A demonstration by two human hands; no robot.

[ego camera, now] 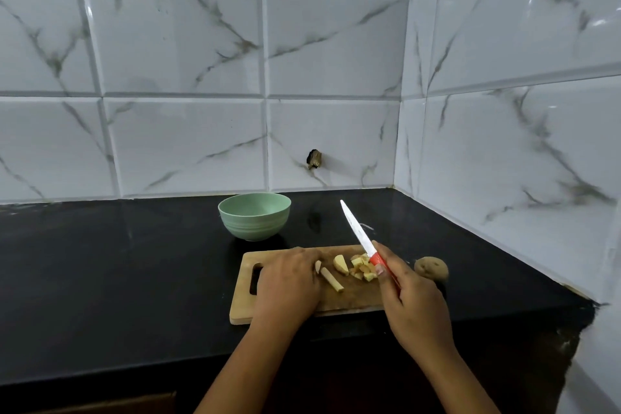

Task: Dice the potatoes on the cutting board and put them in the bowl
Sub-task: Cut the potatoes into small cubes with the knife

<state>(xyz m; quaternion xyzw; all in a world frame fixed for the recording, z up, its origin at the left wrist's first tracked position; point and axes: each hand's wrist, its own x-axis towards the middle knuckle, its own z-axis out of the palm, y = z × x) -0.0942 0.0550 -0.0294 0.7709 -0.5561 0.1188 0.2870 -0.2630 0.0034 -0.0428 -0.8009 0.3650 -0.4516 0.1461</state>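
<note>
Dicing is partly done, and nothing is in the bowl yet.

- Your right hand (413,306) is wrapped round the red handle of the knife (358,228). The blade is lifted off the board (353,299), with its tip pointing up and away toward the wall.
- Your left hand (287,282) lies palm down on the board's left half. Its fingertips are at a small slice (317,266), but you can't tell whether they pinch it or only touch it.
- A small pile of dice (363,267) sits on the board near the knife handle.
- Still uncut on the board are a wedge (341,264) just left of the pile and a long stick (332,279) just beside your left fingers.
- A whole, unpeeled potato (431,268) sits on the counter (134,279) just off the board's right end, untouched.
- The bowl (254,216) stands behind the board, apart from it. No pieces show inside it.

Still to do, by my reading:
- Cut the stick, wedge and slice down to dice.
- Dice the whole potato.
- Move everything into the bowl.

I'd put this at well under halfway.
</note>
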